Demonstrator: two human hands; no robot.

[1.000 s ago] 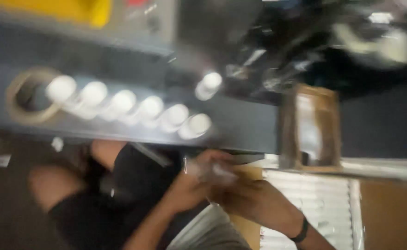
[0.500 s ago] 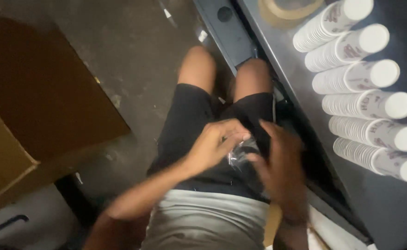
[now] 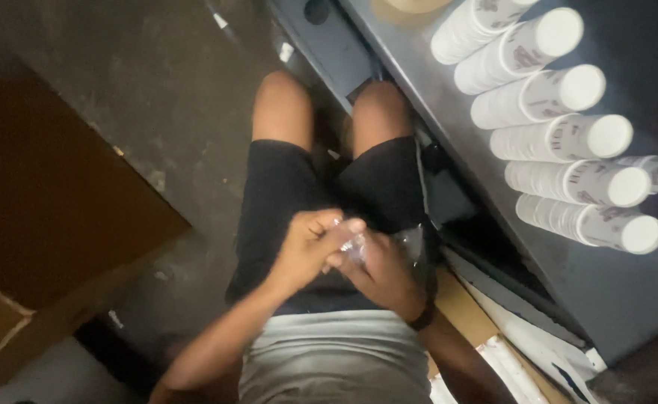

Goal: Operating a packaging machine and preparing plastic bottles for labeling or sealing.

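Clear wrapper (image 3: 411,243) crumpled between left hand (image 3: 310,251), right hand (image 3: 381,273); contents unreadable.

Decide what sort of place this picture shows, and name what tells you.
Probably a packing or workshop bench: stacks of white paper cups lie on a grey metal worktop, a cardboard box stands on the bare floor, and both hands work clear plastic wrap.

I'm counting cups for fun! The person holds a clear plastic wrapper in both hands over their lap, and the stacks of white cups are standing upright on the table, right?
Not quite: the stacks of white cups lie on their sides on the grey table, as the head view shows. Both hands do hold the clear plastic wrapper.
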